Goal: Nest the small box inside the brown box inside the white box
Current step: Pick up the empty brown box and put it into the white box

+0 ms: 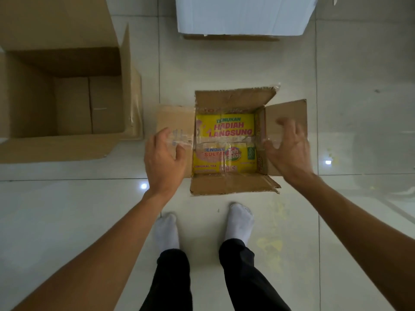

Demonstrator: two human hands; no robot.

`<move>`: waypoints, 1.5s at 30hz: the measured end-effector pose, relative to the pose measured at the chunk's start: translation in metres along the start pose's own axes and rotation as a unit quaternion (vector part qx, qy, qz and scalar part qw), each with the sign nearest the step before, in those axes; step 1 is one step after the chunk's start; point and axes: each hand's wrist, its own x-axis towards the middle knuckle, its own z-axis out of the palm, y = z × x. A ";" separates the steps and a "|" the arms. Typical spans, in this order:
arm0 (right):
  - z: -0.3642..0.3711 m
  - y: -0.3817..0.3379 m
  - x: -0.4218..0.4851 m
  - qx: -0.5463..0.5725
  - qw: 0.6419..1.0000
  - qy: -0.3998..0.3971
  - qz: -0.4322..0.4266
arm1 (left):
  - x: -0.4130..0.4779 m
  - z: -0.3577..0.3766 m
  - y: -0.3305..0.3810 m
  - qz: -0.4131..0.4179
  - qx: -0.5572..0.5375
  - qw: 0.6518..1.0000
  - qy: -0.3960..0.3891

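Observation:
The small box stands on the floor in front of my feet, its four flaps spread open, showing a yellow printed bottom with strips of clear tape. My left hand hovers over its left flap with fingers apart. Over the right flap, my right hand is spread, fingertips near the flap's inner edge. Neither hand clearly grips anything. The larger brown box sits open and empty at the left. At the top edge lies the white box, only its near side in view.
Glossy pale floor tiles surround the boxes. My feet in white socks stand just behind the small box. A gap of floor separates the small box from the brown box and from the white box.

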 end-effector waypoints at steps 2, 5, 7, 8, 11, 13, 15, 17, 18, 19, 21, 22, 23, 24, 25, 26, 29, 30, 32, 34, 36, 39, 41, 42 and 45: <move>0.004 -0.027 -0.008 0.032 0.999 -0.036 -0.023 | 0.001 -0.015 0.000 0.019 -0.020 1.000 0.015; 0.013 -0.070 -0.018 0.097 0.990 -0.099 -0.030 | 0.008 -0.042 -0.003 0.039 -0.049 0.997 0.045; 0.021 -0.099 -0.024 0.131 0.982 -0.136 -0.030 | 0.012 -0.061 -0.010 0.055 -0.066 0.995 0.057; 0.026 -0.115 -0.027 0.145 0.978 -0.150 -0.026 | 0.015 -0.072 -0.014 0.061 -0.072 0.994 0.057; 0.041 -0.166 -0.031 0.177 0.969 -0.174 -0.010 | 0.032 -0.107 -0.033 0.068 -0.073 0.994 0.054; 0.052 -0.198 -0.029 0.192 0.966 -0.175 0.010 | 0.047 -0.132 -0.050 0.074 -0.072 0.992 0.066; 0.062 -0.223 -0.023 0.200 0.964 -0.172 0.026 | 0.064 -0.155 -0.066 0.075 -0.064 0.992 0.074; 0.074 -0.247 -0.016 0.201 0.964 -0.169 0.042 | 0.080 -0.179 -0.088 0.066 -0.044 0.994 0.072; 0.080 -0.258 -0.012 0.199 0.965 -0.163 0.053 | 0.089 -0.191 -0.101 0.054 -0.030 0.995 0.072; 0.087 -0.268 -0.008 0.198 0.966 -0.154 0.064 | 0.098 -0.202 -0.115 0.040 -0.015 0.996 0.075; 0.098 -0.285 0.001 0.189 0.969 -0.136 0.089 | 0.118 -0.223 -0.141 0.006 0.022 0.996 0.084; 0.104 -0.292 0.004 0.178 0.971 -0.127 0.100 | 0.128 -0.233 -0.152 -0.013 0.048 0.995 0.088; 0.108 -0.299 0.008 0.170 0.971 -0.123 0.111 | 0.137 -0.241 -0.164 -0.033 0.077 0.992 0.091; 0.113 -0.304 0.011 0.168 0.971 -0.122 0.122 | 0.146 -0.249 -0.175 -0.051 0.104 0.989 0.094; 0.117 -0.309 0.014 0.170 0.969 -0.123 0.130 | 0.154 -0.255 -0.186 -0.066 0.127 0.985 0.097; 0.120 -0.313 0.016 0.172 0.968 -0.124 0.134 | 0.163 -0.260 -0.196 -0.083 0.144 0.981 0.099; 0.127 -0.322 0.023 0.152 0.970 -0.126 0.140 | 0.185 -0.270 -0.223 -0.149 0.167 0.969 0.104; 0.130 -0.323 0.024 0.147 0.971 -0.128 0.139 | 0.191 -0.272 -0.231 -0.175 0.163 0.965 0.107; 0.133 -0.326 0.027 0.141 0.971 -0.138 0.134 | 0.201 -0.275 -0.241 -0.229 0.135 0.957 0.117; 0.135 -0.328 0.029 0.145 0.968 -0.153 0.138 | 0.209 -0.278 -0.246 -0.272 0.123 0.945 0.133; 0.136 -0.328 0.030 0.158 0.962 -0.167 0.148 | 0.216 -0.280 -0.246 -0.296 0.145 0.933 0.143; 0.137 -0.331 0.031 0.160 0.960 -0.176 0.150 | 0.221 -0.283 -0.243 -0.280 0.144 0.938 0.146; 0.137 -0.334 0.032 0.148 0.962 -0.178 0.142 | 0.219 -0.281 -0.238 -0.245 0.108 0.955 0.126; 0.136 -0.336 0.032 0.143 0.963 -0.180 0.140 | 0.218 -0.279 -0.235 -0.229 0.099 0.961 0.115; 0.135 -0.340 0.032 0.130 0.962 -0.194 0.141 | 0.213 -0.271 -0.228 -0.204 0.103 0.969 0.096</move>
